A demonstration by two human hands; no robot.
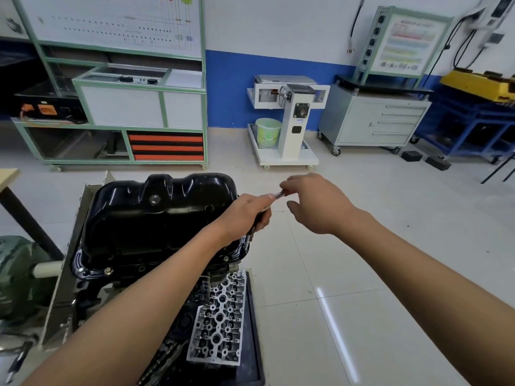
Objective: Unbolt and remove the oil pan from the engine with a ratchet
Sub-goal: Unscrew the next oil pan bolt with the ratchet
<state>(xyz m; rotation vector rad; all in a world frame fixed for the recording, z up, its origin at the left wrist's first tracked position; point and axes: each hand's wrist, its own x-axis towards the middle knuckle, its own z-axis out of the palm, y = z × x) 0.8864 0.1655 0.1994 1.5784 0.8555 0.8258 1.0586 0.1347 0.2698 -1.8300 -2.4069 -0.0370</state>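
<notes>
A glossy black oil pan sits on top of the upturned engine, with bolts showing along its near flange. My left hand is closed around the ratchet, whose head points down at the pan's right flange edge. The handle's red-tipped end sticks up to the right. My right hand pinches that handle end with thumb and forefinger, the other fingers spread loose. The socket and the bolt under it are hidden by my left hand.
A silver cylinder head lies on a dark tray in front of the engine. The engine stand's plate rises at the left. A green-framed training bench, a white stand and a grey drawer cabinet line the far wall.
</notes>
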